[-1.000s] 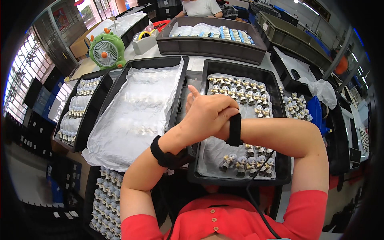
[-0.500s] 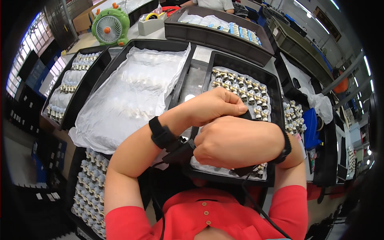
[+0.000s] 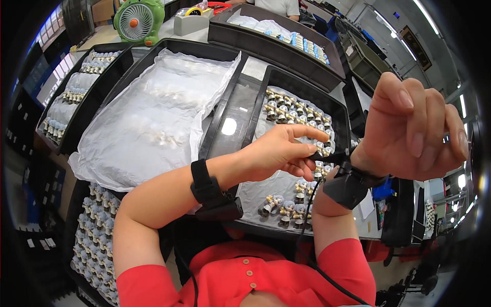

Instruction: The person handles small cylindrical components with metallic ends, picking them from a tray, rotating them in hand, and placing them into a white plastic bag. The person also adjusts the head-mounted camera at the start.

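My right hand (image 3: 414,128) is raised close to the camera, back toward me, its fingers drooping loosely and holding nothing. A black wrist device (image 3: 348,187) with a cable is strapped on that wrist. My left hand (image 3: 286,151) reaches across to it, fingers stretched out, fingertips at the band's edge; I cannot see a firm grip. My left wrist carries a black band (image 3: 212,192) too. Under both hands lies a black tray (image 3: 337,110) with rows of small figurines (image 3: 296,110) on a clear sheet.
A second black tray (image 3: 110,89) holds a crumpled clear plastic sheet (image 3: 153,112). More trays of figurines sit at the left (image 3: 71,97) and lower left (image 3: 92,230). A green fan (image 3: 138,20), a tape dispenser (image 3: 192,20) and a long far tray (image 3: 266,36) stand behind.
My right hand has lifted from in front of my chest up toward the camera on the right. My left hand has moved off it and now stretches toward the right wrist band.
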A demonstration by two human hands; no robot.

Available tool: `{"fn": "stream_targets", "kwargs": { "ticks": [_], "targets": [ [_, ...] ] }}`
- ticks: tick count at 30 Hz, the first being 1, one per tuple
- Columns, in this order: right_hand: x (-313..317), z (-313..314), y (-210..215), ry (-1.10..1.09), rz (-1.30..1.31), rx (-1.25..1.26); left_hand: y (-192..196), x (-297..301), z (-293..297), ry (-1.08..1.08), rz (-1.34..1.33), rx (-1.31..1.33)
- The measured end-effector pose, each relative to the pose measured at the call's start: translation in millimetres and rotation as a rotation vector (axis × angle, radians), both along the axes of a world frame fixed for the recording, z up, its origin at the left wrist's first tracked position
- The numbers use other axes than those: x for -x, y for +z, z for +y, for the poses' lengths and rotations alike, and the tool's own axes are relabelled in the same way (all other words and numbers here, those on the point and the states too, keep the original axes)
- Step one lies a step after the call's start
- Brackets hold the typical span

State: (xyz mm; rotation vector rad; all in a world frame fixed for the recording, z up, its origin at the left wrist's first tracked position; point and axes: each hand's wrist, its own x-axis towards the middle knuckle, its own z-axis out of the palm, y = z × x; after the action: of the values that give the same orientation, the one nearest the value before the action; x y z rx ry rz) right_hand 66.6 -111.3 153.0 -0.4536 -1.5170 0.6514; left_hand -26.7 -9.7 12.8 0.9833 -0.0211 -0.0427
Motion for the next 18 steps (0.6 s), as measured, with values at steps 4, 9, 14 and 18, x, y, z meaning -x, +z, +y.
{"fn": "stream_targets", "kwargs": {
  "ticks": [4,9,14,18],
  "targets": [
    [-6.6,-1.1,-1.4,0.108,0.090,0.022,4.8,2.8,-5.6,0.017,-0.148,-0.119],
    [-12.4,5.2,-5.0,0.337,0.267,0.016,9.9,9.2,-14.5,0.126,-0.451,-0.408],
    [-12.1,7.6,-8.9,0.438,0.332,0.042,13.6,11.4,-19.8,0.086,-0.370,-0.225],
    [-8.9,11.6,-11.0,0.487,0.338,0.091,10.1,9.1,-18.7,0.062,-0.384,-0.150]
  ]
}}
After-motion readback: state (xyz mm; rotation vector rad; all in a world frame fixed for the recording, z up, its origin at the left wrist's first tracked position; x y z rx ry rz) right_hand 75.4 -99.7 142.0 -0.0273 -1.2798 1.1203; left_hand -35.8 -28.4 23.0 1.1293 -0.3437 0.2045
